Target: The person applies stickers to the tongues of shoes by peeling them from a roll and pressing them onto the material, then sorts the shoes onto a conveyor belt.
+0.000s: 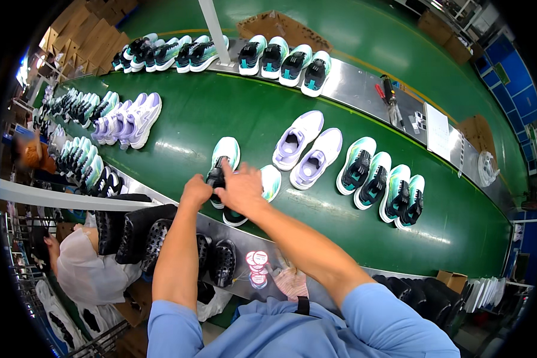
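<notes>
A black, white and mint-green sneaker (226, 149) lies on the green belt in front of me, toe pointing away. My left hand (197, 191) is closed at its heel end, the fingertips partly hidden against the collar. Over the same shoe reaches my right hand (244, 190), its fingers spread and the index finger touching the tongue area. Under and beside that hand lies a second mint-green sneaker (271, 182), its heel half covered by my palm. To the right stands a pair of lilac and white sneakers (299, 141).
More mint-green and black sneakers stand on the belt (459, 238) at right and along the metal ledge (352, 83). Lilac sneakers (140, 122) cluster at left. Black shoe lasts (224, 262), round stickers (257, 267) and a glove (290, 281) lie at the near edge. A post (71, 197) crosses at left.
</notes>
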The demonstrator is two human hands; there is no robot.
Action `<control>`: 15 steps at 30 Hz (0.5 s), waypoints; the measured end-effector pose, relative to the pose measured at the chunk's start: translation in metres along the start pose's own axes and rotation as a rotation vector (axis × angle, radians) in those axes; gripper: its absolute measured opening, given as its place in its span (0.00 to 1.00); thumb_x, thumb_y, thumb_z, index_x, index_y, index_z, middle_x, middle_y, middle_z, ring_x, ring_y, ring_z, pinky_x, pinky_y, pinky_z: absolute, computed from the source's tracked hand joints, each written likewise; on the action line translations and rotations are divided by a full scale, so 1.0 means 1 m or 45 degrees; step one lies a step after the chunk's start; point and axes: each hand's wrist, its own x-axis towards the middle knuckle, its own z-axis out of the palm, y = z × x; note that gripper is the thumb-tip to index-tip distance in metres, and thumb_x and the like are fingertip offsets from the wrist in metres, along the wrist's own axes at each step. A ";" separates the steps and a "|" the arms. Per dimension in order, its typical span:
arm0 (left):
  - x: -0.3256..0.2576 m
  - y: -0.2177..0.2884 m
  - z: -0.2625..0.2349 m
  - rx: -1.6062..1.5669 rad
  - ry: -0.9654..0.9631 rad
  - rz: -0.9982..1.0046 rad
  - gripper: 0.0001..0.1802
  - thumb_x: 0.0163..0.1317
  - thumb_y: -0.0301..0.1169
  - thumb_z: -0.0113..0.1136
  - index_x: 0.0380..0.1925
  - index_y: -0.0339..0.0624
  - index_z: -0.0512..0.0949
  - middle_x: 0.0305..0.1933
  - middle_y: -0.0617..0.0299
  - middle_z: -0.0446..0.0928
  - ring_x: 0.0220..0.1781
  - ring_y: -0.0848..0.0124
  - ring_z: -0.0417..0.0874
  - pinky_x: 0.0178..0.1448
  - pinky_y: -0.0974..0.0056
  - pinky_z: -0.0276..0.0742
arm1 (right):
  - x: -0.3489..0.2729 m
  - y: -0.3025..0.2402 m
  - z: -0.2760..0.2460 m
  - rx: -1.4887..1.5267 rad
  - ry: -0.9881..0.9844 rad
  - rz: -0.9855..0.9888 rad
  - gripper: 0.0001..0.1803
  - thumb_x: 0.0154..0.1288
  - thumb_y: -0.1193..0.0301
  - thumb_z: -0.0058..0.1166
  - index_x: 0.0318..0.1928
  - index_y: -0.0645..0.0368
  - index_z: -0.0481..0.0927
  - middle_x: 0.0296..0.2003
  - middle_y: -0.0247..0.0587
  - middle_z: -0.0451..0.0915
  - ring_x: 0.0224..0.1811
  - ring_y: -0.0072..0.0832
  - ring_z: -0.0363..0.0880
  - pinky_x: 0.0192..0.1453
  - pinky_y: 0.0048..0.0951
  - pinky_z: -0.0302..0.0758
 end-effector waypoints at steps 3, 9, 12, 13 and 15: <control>-0.048 0.051 -0.003 1.030 0.183 0.432 0.21 0.60 0.32 0.63 0.55 0.41 0.83 0.51 0.47 0.84 0.53 0.53 0.86 0.52 0.53 0.86 | -0.023 0.094 -0.036 0.143 0.455 0.102 0.41 0.65 0.50 0.63 0.74 0.49 0.67 0.54 0.63 0.81 0.56 0.53 0.79 0.57 0.48 0.70; -0.090 0.011 0.033 1.463 -0.089 0.674 0.27 0.64 0.42 0.66 0.64 0.61 0.75 0.60 0.51 0.78 0.65 0.52 0.76 0.60 0.38 0.77 | -0.007 0.141 -0.056 -0.277 -0.111 0.350 0.42 0.63 0.52 0.61 0.77 0.45 0.65 0.51 0.59 0.83 0.54 0.51 0.80 0.64 0.49 0.65; -0.086 0.024 0.023 1.533 -0.194 0.675 0.42 0.49 0.55 0.79 0.64 0.61 0.75 0.61 0.56 0.77 0.68 0.56 0.73 0.61 0.47 0.77 | 0.012 0.143 -0.042 -0.265 -0.059 0.282 0.36 0.66 0.50 0.58 0.72 0.46 0.71 0.49 0.59 0.85 0.55 0.51 0.81 0.64 0.52 0.64; -0.086 0.025 0.021 1.492 -0.156 0.758 0.33 0.53 0.51 0.76 0.58 0.59 0.79 0.58 0.56 0.77 0.66 0.54 0.73 0.59 0.41 0.76 | 0.017 0.144 -0.040 -0.273 -0.095 0.337 0.34 0.66 0.49 0.58 0.69 0.47 0.74 0.50 0.59 0.85 0.55 0.51 0.81 0.64 0.52 0.64; -0.078 0.022 0.023 1.467 0.030 0.880 0.27 0.52 0.51 0.76 0.53 0.60 0.83 0.54 0.59 0.76 0.63 0.57 0.73 0.59 0.49 0.73 | 0.030 0.141 -0.042 -0.286 -0.170 0.422 0.30 0.67 0.47 0.57 0.64 0.49 0.79 0.51 0.58 0.85 0.57 0.52 0.81 0.64 0.52 0.64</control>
